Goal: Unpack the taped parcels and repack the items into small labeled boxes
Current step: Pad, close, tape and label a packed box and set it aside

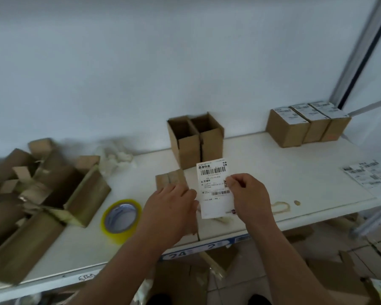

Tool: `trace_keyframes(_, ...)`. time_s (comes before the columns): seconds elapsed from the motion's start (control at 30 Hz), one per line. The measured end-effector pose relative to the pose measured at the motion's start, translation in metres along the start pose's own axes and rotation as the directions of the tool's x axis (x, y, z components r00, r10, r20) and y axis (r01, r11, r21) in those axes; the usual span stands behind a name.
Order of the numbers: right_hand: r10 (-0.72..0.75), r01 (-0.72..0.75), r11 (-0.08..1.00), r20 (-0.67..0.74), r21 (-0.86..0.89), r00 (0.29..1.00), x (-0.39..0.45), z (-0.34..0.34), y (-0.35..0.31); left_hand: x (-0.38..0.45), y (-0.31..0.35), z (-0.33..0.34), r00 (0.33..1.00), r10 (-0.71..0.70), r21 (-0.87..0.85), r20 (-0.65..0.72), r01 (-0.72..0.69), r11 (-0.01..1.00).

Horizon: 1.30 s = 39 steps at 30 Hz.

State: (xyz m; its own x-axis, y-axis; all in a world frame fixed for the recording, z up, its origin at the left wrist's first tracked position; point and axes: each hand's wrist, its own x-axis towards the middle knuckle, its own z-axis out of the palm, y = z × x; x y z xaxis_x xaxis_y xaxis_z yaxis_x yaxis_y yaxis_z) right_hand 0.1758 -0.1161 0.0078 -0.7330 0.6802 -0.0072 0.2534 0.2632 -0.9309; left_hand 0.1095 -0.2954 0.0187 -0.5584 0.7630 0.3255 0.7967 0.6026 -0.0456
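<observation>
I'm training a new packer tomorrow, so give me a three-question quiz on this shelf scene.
1. True or false: the right hand pinches the white barcode shipping label.
2. How many closed brown cardboard boxes with labels on top stand at the shelf's far right? A) two B) three C) five
3. Fill in: the yellow-rimmed roll of packing tape lies to the ____ of the left hand.

Key: 1 true; 2 B; 3 left
</observation>
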Motion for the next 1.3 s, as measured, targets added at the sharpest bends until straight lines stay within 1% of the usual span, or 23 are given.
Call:
trace_keyframes(0.07, 0.001, -0.001, 1.000, 0.041, 0.001, 0.999, -0.001, 0.015, -0.004, -0.013, -0.016, 0.000, 0.999, -0.042, -0.015, -0.023, 0.042, 0.999)
trace_keyframes(0.17, 0.011, -0.013, 1.000, 0.091, 0.025, 0.996, 0.004, 0.035, -0.013, -0.025, -0.037, 0.000, 0.980, -0.195, -0.087, -0.039, 0.191, 0.978)
trace_keyframes(0.2, 0.014, -0.018, 0.999, 0.105, 0.034, 0.994, 0.005, 0.041, -0.015, -0.027, -0.041, -0.002, 0.967, -0.254, -0.124, -0.023, 0.249, 0.960)
trace_keyframes(0.23, 0.012, -0.017, 0.999, 0.116, 0.039, 0.993, 0.006, 0.047, -0.017, -0.028, -0.044, -0.004, 0.951, -0.308, -0.145, 0.016, 0.307, 0.941)
trace_keyframes(0.3, -0.005, 0.001, 1.000, 0.138, 0.030, 0.990, 0.008, 0.058, -0.019, -0.029, -0.049, -0.005, 0.898, -0.409, -0.169, 0.163, 0.434, 0.885)
trace_keyframes(0.37, -0.015, 0.013, 1.000, 0.151, 0.015, 0.988, 0.011, 0.067, -0.021, -0.029, -0.052, -0.002, 0.849, -0.445, -0.187, 0.284, 0.504, 0.843)
trace_keyframes(0.47, -0.028, 0.032, 0.999, 0.167, -0.018, 0.986, 0.019, 0.080, -0.021, -0.028, -0.053, 0.007, 0.803, -0.456, -0.254, 0.383, 0.566, 0.784)
trace_keyframes(0.57, -0.035, 0.051, 0.995, 0.174, -0.091, 0.984, 0.024, 0.088, -0.019, -0.028, -0.055, 0.013, 0.786, -0.449, -0.218, 0.424, 0.571, 0.792)
trace_keyframes(0.77, -0.027, 0.055, 0.986, 0.178, -0.155, 0.984, 0.028, 0.096, -0.014, -0.029, -0.058, 0.019, 0.795, -0.399, -0.176, 0.458, 0.521, 0.836)
trace_keyframes(0.9, -0.036, 0.077, 0.977, 0.198, -0.199, 0.979, 0.026, 0.101, -0.013, -0.032, -0.057, 0.021, 0.816, -0.370, -0.141, 0.444, 0.471, 0.871)
trace_keyframes(1.07, -0.041, 0.092, 0.963, 0.199, -0.253, 0.979, 0.026, 0.099, -0.011, -0.031, -0.055, 0.022, 0.820, -0.366, -0.157, 0.441, 0.472, 0.868)
trace_keyframes(1.3, -0.036, 0.089, 0.964, 0.212, -0.249, 0.977, 0.027, 0.097, -0.009, -0.026, -0.051, 0.019, 0.812, -0.355, -0.163, 0.464, 0.472, 0.866)
